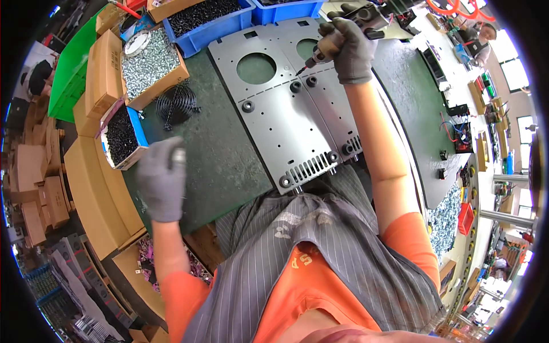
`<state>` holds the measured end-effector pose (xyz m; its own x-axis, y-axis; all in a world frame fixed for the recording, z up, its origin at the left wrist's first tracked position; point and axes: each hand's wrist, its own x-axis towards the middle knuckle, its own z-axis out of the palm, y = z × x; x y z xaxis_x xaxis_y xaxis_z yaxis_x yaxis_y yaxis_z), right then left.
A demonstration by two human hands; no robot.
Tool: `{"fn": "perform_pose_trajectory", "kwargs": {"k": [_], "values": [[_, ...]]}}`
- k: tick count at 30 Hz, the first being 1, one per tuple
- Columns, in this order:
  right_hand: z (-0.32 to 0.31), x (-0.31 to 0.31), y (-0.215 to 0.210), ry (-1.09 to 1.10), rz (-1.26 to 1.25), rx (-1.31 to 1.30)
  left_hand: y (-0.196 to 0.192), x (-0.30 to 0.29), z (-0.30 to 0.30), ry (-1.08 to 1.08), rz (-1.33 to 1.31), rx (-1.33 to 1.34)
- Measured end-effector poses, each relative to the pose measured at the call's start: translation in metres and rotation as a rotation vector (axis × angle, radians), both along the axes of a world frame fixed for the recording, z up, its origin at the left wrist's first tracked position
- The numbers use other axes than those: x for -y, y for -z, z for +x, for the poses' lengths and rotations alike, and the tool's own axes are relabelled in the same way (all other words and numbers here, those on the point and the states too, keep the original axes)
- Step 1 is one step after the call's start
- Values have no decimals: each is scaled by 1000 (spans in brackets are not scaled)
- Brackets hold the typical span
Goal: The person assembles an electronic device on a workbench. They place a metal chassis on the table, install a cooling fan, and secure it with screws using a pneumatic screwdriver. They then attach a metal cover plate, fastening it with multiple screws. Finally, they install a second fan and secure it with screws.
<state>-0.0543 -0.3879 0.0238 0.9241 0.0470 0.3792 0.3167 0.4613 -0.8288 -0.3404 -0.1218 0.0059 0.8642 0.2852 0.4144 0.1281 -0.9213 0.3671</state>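
Your right hand (353, 54) is closed around a power screwdriver (331, 44), its bit angled down at the two metal panels (286, 126). These lie side by side on the green counter (220, 148) in front of you, their near edge by your lap. You can't tell from here whether the tip touches metal. Black round feet (247, 106) sit on both panels.

Your left hand (162, 180) is just beside the small box of black pieces (121, 137), fingers partly curled; whether they pinch anything cannot be told. A black wire fan guard (176, 104) lies between that box and the panels.

The step in hand looks like fastening parts to the panels. The next move likely calls for a steady bit, held square to its fastener.
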Motion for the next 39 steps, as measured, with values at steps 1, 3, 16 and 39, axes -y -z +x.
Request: {"fn": "perform_pose_trajectory", "kwargs": {"k": [1,3,16,39], "values": [[6,-8,4,23,-35,50,-2,-22,-4,-59,70,2],[8,-18,9,-62,49,52,1,-61,-10,-234,66,-19],[14,-40,12,-284,-39,52,13,-142,6,-302,92,-395],[-40,-16,-37,-355,-42,135,14,-144,6,-415,28,-214]]}}
